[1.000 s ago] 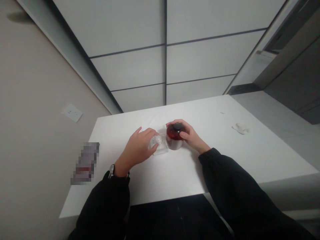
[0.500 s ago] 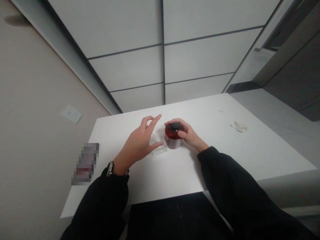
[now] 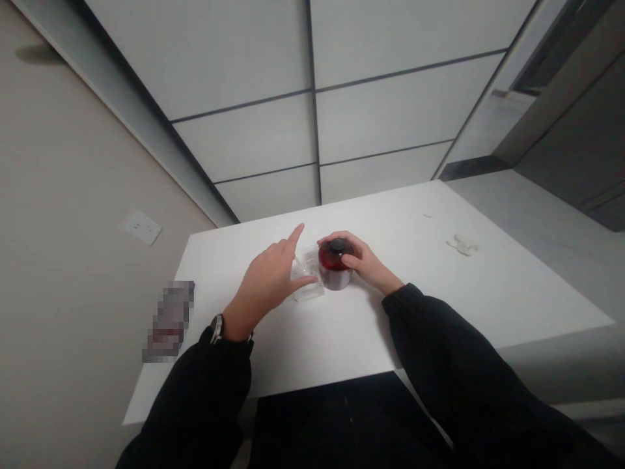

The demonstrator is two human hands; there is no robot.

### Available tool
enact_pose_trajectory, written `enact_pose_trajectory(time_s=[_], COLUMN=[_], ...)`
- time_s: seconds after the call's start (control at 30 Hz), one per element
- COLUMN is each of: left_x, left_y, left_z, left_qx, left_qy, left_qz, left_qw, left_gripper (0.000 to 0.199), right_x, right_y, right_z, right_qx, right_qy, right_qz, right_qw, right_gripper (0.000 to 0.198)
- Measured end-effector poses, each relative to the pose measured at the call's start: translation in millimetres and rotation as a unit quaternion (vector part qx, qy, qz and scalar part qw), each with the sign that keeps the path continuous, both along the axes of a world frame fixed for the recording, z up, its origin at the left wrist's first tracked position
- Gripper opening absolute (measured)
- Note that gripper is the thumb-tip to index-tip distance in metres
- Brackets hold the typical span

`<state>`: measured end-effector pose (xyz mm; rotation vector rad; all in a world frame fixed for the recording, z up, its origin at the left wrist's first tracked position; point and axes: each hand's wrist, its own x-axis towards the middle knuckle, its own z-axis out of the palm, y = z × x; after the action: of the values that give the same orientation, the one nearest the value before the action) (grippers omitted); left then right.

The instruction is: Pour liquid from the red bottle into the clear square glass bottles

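A round, dark red bottle (image 3: 335,264) with a black cap and a pale label stands upright on the white table. My right hand (image 3: 364,260) is wrapped around its far and right sides, the thumb lying on the bottle's shoulder. Left of the bottle, and close against it, sits a clear plastic container (image 3: 308,286), partly covered by my left hand; its exact shape is hard to make out. My left hand (image 3: 271,277) hovers at the container's left side, index finger and thumb spread wide apart, with nothing visible gripped between them.
A crumpled whitish scrap (image 3: 462,245) and a smaller bit (image 3: 428,215) lie on the table's right half. At the left edge is a pixelated flat object (image 3: 170,321). A wall with a socket (image 3: 143,227) borders the left; panelled doors (image 3: 263,140) stand behind the table (image 3: 439,293).
My left index finger has swung a little to the left and the other fingers have drawn in beside it. My right hand stays on the bottle. The view has shifted slightly.
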<state>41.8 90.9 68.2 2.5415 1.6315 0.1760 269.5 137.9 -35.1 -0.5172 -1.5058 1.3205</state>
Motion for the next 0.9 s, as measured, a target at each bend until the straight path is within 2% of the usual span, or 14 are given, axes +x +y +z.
enact_pose_trajectory(time_s=[0.1, 0.17, 0.27, 0.33, 0.43, 0.5, 0.57, 0.63, 0.7, 0.8, 0.9], left_x=[4, 2, -3, -4, -4, -5, -6, -7, -6, -3, -4], left_y=[-2, -3, -5, -5, -4, -4, -4, -5, -6, -7, -6], left_z=[4.3, 5.9, 5.6, 3.8, 0.2, -1.9, -3.5, -4.9, -5.9, -6.8, -7.4], left_qx=[-0.035, -0.065, -0.097, -0.089, -0.055, -0.042, -0.035, -0.026, -0.013, -0.003, -0.009], left_qy=[0.041, 0.013, -0.045, -0.045, 0.008, 0.019, -0.005, -0.025, -0.012, 0.042, 0.032], left_qz=[0.033, 0.015, -0.037, -0.043, -0.022, -0.051, -0.106, -0.133, -0.102, -0.028, -0.060], left_qw=[0.998, 0.998, 0.994, 0.994, 0.998, 0.998, 0.994, 0.990, 0.995, 0.999, 0.998], left_gripper=[0.088, 0.085, 0.094, 0.098, 0.091, 0.084, 0.088, 0.094, 0.095, 0.081, 0.076], right_x=[0, 0, 0, 0, 0, 0, 0, 0, 0, 0, 0], right_y=[0, 0, 0, 0, 0, 0, 0, 0, -1, -1, -1], right_z=[0, 1, 0, 0, 1, 1, 2, 1, 1, 0, 0], right_qx=[0.000, 0.001, 0.001, 0.000, -0.001, -0.001, -0.003, -0.005, -0.008, -0.009, -0.004], right_qy=[-0.001, 0.001, 0.004, 0.004, 0.003, 0.001, -0.001, -0.003, -0.004, -0.002, -0.001], right_qz=[0.001, 0.004, 0.007, 0.009, 0.009, 0.007, 0.004, 0.002, 0.002, 0.003, 0.002], right_qw=[1.000, 1.000, 1.000, 1.000, 1.000, 1.000, 1.000, 1.000, 1.000, 1.000, 1.000], right_gripper=[0.054, 0.054, 0.054, 0.054, 0.053, 0.053, 0.055, 0.056, 0.056, 0.056, 0.054])
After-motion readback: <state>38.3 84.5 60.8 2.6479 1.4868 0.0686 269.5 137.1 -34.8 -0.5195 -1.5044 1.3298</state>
